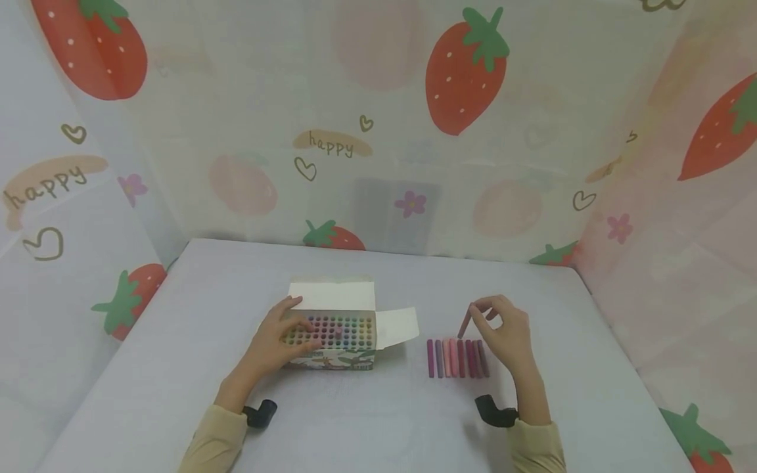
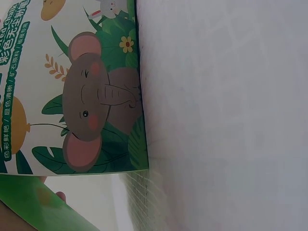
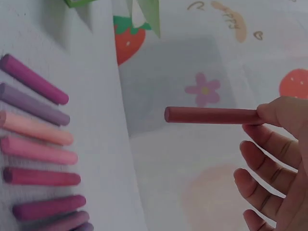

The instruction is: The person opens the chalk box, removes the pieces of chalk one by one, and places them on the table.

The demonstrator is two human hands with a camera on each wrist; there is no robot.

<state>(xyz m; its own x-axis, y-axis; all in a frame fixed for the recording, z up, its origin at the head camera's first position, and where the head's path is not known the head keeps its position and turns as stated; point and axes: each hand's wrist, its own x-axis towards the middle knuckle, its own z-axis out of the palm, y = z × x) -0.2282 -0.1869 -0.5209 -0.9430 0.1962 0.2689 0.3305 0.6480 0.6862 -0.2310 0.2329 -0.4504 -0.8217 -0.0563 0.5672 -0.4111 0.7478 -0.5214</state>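
A chalk box (image 1: 349,359) with an elephant print (image 2: 86,96) stands open on the table, packed with upright coloured chalk sticks. One pinkish stick (image 1: 338,332) pokes up above the others. My left hand (image 1: 275,341) rests on the box's left end, fingers spread over the chalk tops and one reaching to the back flap. To the right, my right hand (image 1: 508,328) pinches a brownish-red chalk stick (image 3: 211,115) by one end between thumb and index finger. Its free end slants down above a row of pink, purple and red chalk sticks (image 1: 454,358) on the table.
The box's white back flap (image 1: 332,295) stands up, and its side flap (image 1: 396,327) sticks out towards the chalk row. A white cloth covers the table (image 1: 378,427). A strawberry-patterned curtain (image 1: 266,98) hangs behind and at both sides.
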